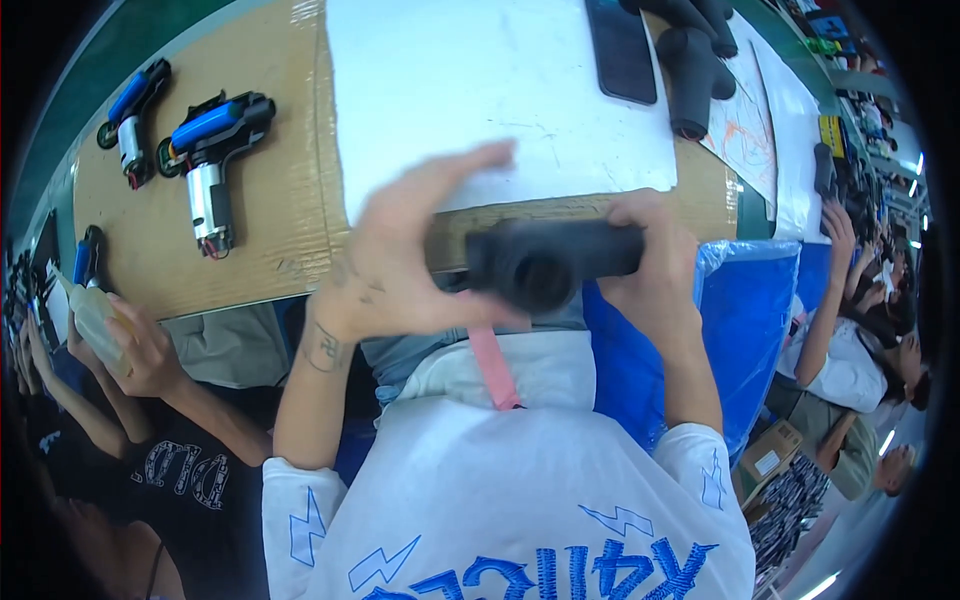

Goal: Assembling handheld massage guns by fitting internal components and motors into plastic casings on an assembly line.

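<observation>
A brown desk, cut off by the lens's round rim, carries one white sheet, its far edge out of view. At the sheet's near edge, the left hand, blurred, is spread wide; just below the sheet, the right hand grips one black, round-mouthed tool housing, its details blurred. Left of the sheet lie two blue-and-silver motor units; on it, one dark phone, partly cut off.
</observation>
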Motion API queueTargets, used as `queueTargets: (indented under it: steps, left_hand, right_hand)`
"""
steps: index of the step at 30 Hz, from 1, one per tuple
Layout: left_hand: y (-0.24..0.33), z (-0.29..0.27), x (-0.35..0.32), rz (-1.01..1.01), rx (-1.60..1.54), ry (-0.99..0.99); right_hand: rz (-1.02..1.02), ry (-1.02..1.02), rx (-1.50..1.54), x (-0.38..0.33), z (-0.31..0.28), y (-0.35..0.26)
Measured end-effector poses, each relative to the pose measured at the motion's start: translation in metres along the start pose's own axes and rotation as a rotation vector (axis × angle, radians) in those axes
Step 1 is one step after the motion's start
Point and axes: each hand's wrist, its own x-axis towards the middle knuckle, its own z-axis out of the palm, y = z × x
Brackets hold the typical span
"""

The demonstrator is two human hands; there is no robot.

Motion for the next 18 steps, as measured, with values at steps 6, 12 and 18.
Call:
queueTargets:
  steps: [6,12,18]
  left_hand:
    - [-0.005,0.035,-0.016,0.054,-0.051,-0.007]
    - [-0.001,0.04,-0.016,0.139,0.006,0.069]
    - [0.003,0.037,-0.012,0.111,0.064,-0.009]
  right_hand:
    - [-0.042,-0.14,0.303,0.009,-0.018,-0.016]
    - [-0.104,-0.092,0.326,-0.001,-0.013,-0.014]
    - [0.012,-0.139,0.448,-0.009,-0.013,-0.012]
